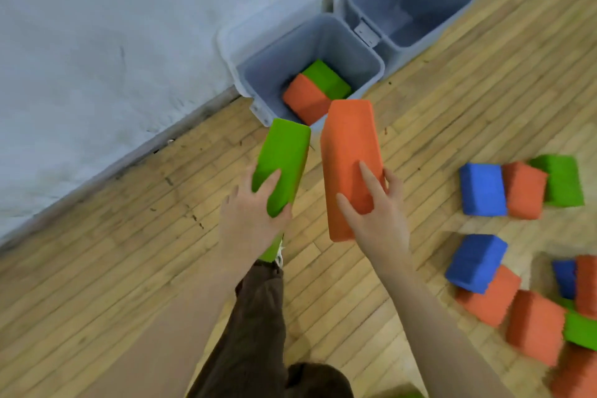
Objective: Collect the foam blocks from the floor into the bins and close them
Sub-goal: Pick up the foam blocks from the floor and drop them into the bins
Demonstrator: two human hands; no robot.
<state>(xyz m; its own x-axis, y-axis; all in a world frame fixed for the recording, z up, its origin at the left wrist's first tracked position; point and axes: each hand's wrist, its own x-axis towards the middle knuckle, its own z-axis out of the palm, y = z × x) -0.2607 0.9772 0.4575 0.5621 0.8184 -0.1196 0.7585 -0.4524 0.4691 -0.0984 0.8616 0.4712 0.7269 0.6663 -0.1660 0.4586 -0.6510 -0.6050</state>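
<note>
Wooden floor (420, 113): loose blocks (483, 189) lie scattered at right. Two open gray bins (371, 58) stand against the wall. Right hand (376, 213) grasps an orange block (347, 145); left hand (255, 220) grasps a green block (282, 158).

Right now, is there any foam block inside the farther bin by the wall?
No, the farther bin shows only its bare grey inside; the orange and green blocks lie in the nearer bin.
</note>
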